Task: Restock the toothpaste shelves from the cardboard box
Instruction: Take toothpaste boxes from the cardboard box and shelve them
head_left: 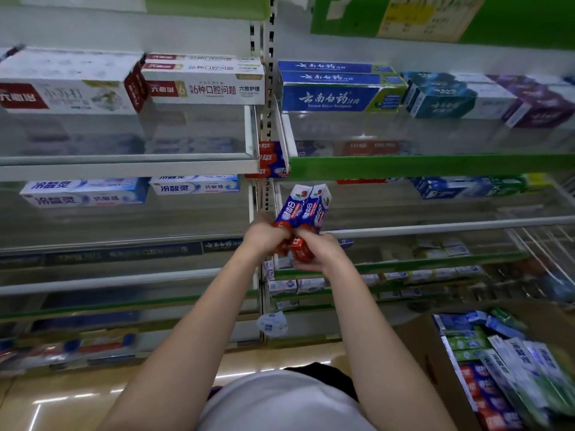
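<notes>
Both my hands hold a small bundle of red, blue and white toothpaste boxes (306, 209) upright in front of the shelves, near the middle post. My left hand (264, 236) grips the bundle's lower left side. My right hand (320, 251) grips its red bottom end from the right. The open cardboard box (417, 340) stands on the floor at the lower right, filled with several blue, green, white and red toothpaste boxes (504, 365). Matching red and blue boxes (270, 158) lie on the shelf just above the bundle.
Shelves with clear front guards fill the view. White boxes (205, 79) lie at the upper left, blue boxes (339, 88) at the upper right, pale blue ones (87, 192) a level lower. A green shelf edge (435, 166) runs above the bundle. Shiny floor lies below.
</notes>
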Motion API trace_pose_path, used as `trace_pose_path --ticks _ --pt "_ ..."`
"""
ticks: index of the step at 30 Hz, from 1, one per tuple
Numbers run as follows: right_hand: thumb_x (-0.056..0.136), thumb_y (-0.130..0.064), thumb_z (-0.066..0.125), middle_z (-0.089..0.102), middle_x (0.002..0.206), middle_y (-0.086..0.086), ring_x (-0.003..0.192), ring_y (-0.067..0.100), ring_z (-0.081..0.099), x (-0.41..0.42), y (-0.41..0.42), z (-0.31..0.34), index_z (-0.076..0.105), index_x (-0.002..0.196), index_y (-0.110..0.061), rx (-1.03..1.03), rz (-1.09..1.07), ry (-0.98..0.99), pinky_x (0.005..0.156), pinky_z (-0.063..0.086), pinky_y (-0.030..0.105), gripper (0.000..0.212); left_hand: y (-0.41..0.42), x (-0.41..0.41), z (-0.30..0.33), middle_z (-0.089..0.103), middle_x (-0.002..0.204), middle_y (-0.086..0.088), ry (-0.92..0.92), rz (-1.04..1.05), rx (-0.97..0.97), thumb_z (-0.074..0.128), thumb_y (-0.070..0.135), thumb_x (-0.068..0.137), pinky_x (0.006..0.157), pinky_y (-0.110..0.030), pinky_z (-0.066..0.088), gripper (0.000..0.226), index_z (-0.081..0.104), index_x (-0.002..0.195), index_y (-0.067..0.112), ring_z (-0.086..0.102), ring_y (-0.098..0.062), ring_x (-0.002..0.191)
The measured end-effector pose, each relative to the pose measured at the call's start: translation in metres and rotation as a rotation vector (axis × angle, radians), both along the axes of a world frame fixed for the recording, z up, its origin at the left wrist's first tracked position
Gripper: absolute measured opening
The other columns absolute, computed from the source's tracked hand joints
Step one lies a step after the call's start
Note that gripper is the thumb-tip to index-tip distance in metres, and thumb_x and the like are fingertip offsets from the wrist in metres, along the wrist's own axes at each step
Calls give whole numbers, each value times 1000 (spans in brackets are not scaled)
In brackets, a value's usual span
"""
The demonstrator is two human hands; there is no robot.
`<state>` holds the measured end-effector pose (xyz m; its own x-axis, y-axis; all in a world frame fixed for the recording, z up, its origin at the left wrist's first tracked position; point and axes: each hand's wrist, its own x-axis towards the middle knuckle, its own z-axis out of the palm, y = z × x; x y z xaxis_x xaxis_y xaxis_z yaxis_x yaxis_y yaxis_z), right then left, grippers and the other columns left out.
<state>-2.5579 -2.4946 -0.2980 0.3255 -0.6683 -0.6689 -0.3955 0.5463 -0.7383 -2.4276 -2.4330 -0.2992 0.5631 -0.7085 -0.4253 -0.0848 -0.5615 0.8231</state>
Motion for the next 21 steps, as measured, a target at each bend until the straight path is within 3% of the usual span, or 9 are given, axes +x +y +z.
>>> trace_pose_path --ticks 5,7,10,12,15,21 --pt "75 -72 71 69 109 8 88 23 70 1 10 -5 49 125 -16 -114 -83 58 56 57 30 78 8 1 -3 69 103 -16 55 -1 -36 78 22 84 65 -37 59 46 43 114 13 73 -31 84" --pt "62 -84 69 70 106 7 81 20 68 2 12 -4 49 126 -17 -139 -101 97 54 51 29 95 12 0 -4 68 102 -11 93 -7 -32 82 20 81 67 -35 57 48 47 113 11 71 -26 87" --pt "41 -94 64 71 106 4 85 20 67 1 10 -8 52 126 -18 -176 -106 120 62 52 33 115 17 1 -4 72 100 -8 191 -22 -29 84 23 79 58 -26 52 49 58 117 7 71 -19 85" --pt "59 -94 57 70 104 4 84 19 64 1 14 -3 56 120 -16 -198 -91 111 70 50 33 98 19 0 -4 71 99 -9 231 -20 -44 81 21 83 59 -28 55 41 59 116 8 72 -20 85" --pt "93 -71 48 66 106 7 83 18 61 -1 15 -7 56 116 -14 -201 -96 80 67 47 31 62 21 -2 -3 66 96 -9 291 22 -91 75 14 89 67 -37 63 34 54 115 10 72 -23 81" --pt "97 -51 60 70 107 8 83 19 71 -15 16 -15 56 126 -10 -183 -42 45 59 52 26 50 13 -7 -8 65 94 -4 210 117 -169 71 13 92 79 -43 62 38 57 126 6 72 -21 81"
